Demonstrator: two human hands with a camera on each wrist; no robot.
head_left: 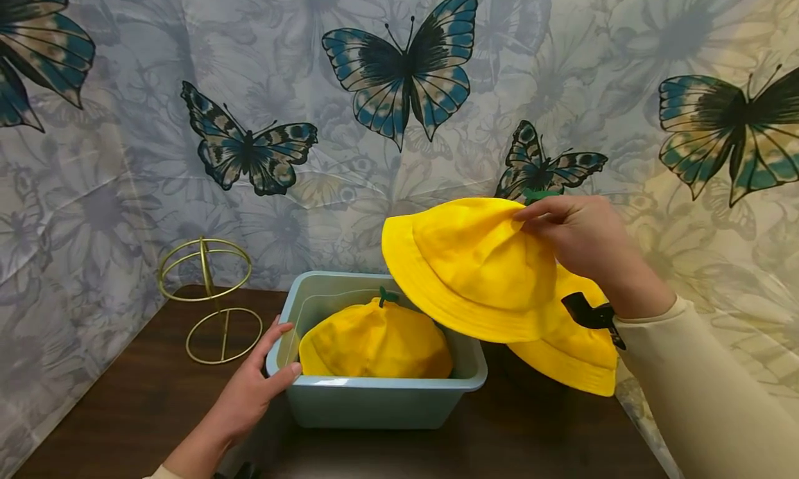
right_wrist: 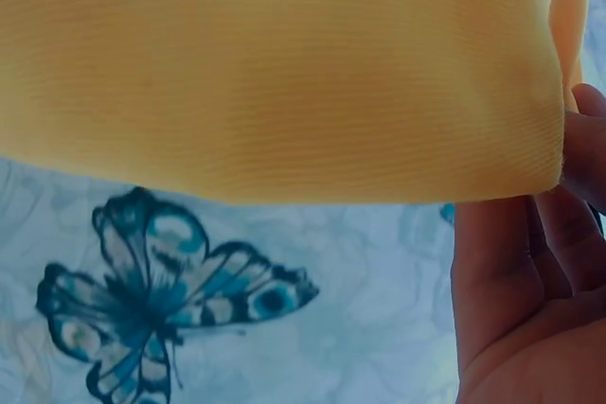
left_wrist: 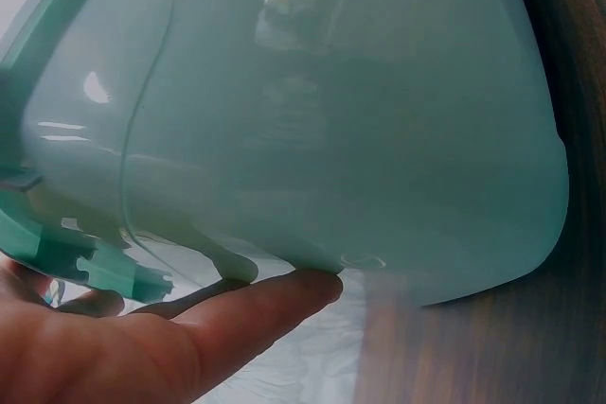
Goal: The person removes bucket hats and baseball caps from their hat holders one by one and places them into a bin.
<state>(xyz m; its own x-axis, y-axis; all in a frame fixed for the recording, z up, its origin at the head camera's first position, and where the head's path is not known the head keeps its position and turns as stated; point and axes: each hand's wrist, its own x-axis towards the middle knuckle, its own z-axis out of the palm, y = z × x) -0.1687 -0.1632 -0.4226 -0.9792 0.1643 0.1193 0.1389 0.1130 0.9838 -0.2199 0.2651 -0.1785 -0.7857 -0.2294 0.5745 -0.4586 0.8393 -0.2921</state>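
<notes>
My right hand (head_left: 583,240) pinches a yellow bucket hat (head_left: 474,264) near the top of its crown, holding it in the air to the upper right of a pale blue-green plastic bin (head_left: 381,403). A bit of green shows at the crown beside the fingers. In the right wrist view, the yellow cloth (right_wrist: 284,73) fills the upper part. Inside the bin sits another yellow hat (head_left: 374,340) with a green sprout on top. My left hand (head_left: 252,385) grips the bin's left rim, and its fingers also touch the outer wall (left_wrist: 360,139) in the left wrist view.
Behind my right wrist is a further yellow hat (head_left: 571,354), partly hidden, at the table's right side. A gold wire stand (head_left: 209,295) with rings stands left of the bin on the dark wooden table (head_left: 137,396). A butterfly-print cloth (head_left: 374,188) hangs behind.
</notes>
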